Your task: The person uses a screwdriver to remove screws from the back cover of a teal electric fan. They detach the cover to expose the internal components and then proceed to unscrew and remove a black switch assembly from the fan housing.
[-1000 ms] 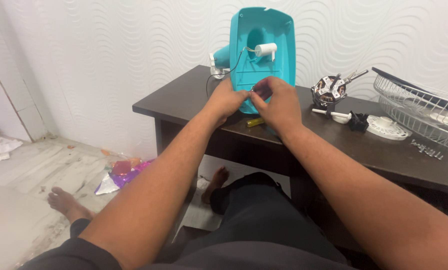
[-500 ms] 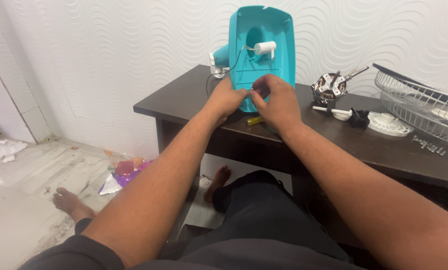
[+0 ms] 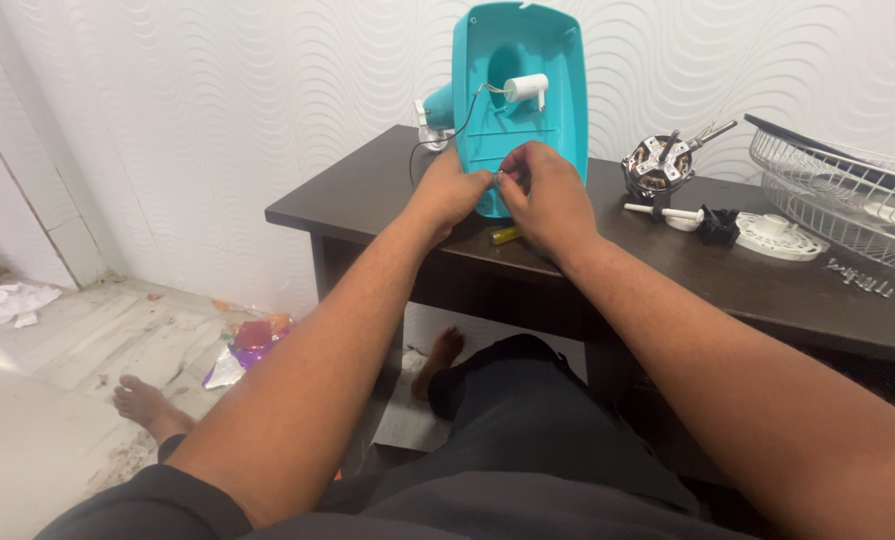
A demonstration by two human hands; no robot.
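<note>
Barely shifted since a moment ago: both hands still pressed together at the lower front of the teal fan base (image 3: 538, 100), standing upright on the dark table (image 3: 368, 195). Left hand (image 3: 453, 190) and right hand (image 3: 546, 195) pinching something tiny, fingertips closed. White capacitor (image 3: 526, 88) above, motor (image 3: 656, 165) right, wire grille (image 3: 848, 190) beyond.

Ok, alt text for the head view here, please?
Both hands, left hand and right hand, meet at the lower edge of an upright teal housing on a dark table, pinching something small. A motor and wire grille lie to the right.
</note>
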